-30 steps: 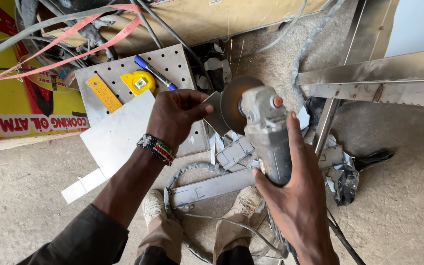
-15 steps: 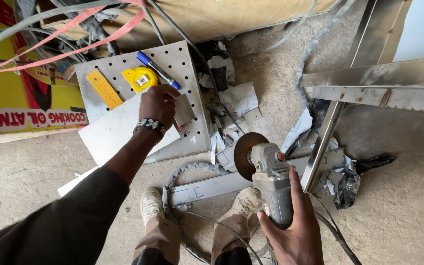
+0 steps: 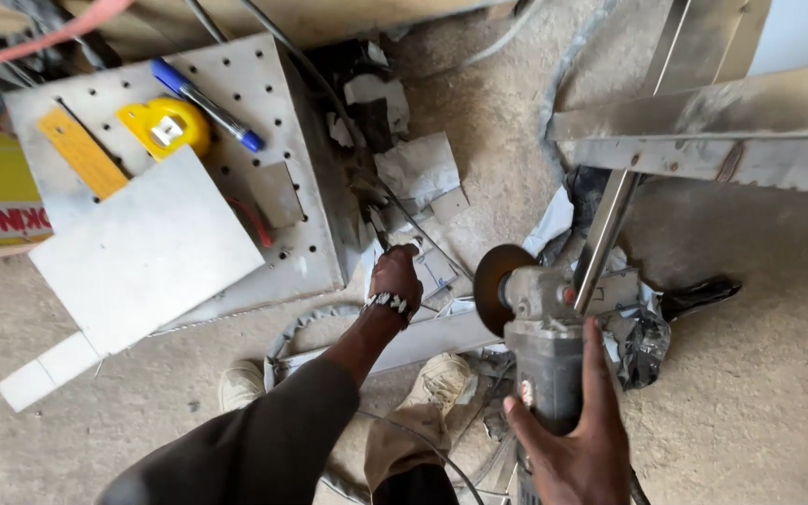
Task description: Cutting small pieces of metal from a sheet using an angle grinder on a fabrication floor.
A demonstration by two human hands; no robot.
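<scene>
My right hand [image 3: 577, 440] is clamped round the angle grinder [image 3: 540, 341], disc [image 3: 495, 287] up over the floor. Left hand [image 3: 395, 276], fingers seemingly closed on scrap; keep them clear of that disc.

1. Angle grinder [image 3: 542, 351]: grey body, matt, dusty; disc [image 3: 495, 285] dark, rough-looking abrasive.
2. Perforated plate [image 3: 264, 140], upper left of frame: dull grey metal, scuffed.
3. Flat sheet [image 3: 147, 248] lying on it: pale, smooth, matt.
4. Tape measure [image 3: 166, 126]: glossy yellow plastic.
5. Metal bars [image 3: 731, 131], upper right: brushed steel, smeared.
6. Floor [image 3: 759, 374]: rough, gritty concrete.
7. Sleeve [image 3: 264, 440]: dark woven cloth.
</scene>
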